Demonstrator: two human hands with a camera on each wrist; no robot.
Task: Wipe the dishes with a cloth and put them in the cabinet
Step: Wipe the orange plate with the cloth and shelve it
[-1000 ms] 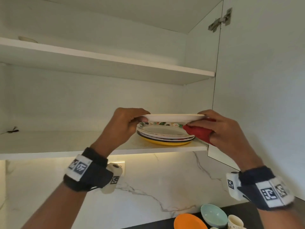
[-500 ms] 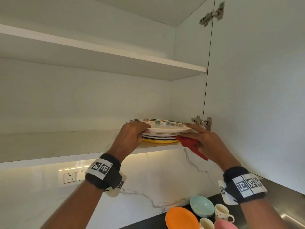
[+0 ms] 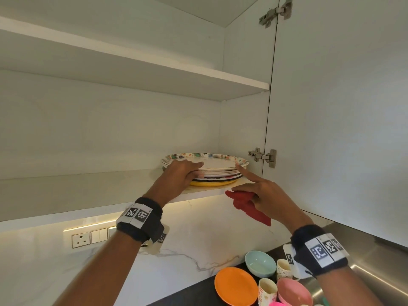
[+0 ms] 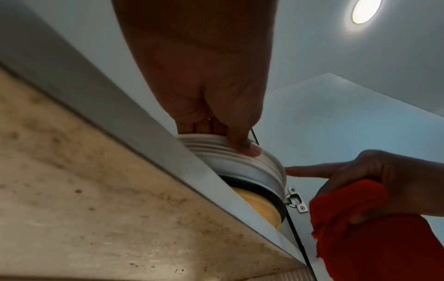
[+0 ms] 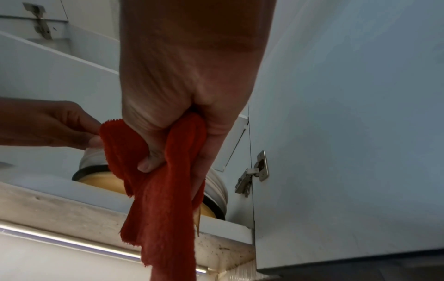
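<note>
The stack of plates [image 3: 212, 166] sits at the right end of the cabinet's lower shelf [image 3: 88, 186], beside the door hinge [image 3: 262, 156]. The left hand [image 3: 176, 176] pinches its left rim, thumb on top. The right hand [image 3: 271, 195] bunches the red cloth [image 3: 245, 205] in curled fingers, forefinger straight against the right rim.

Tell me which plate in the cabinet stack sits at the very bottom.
The yellow plate: it alone rests on the shelf, under the white and floral-rimmed plates stacked above it.

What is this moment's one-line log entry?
plate stack: on cabinet shelf | left hand: holds stack rim | right hand: grips red cloth, forefinger at rim
</note>
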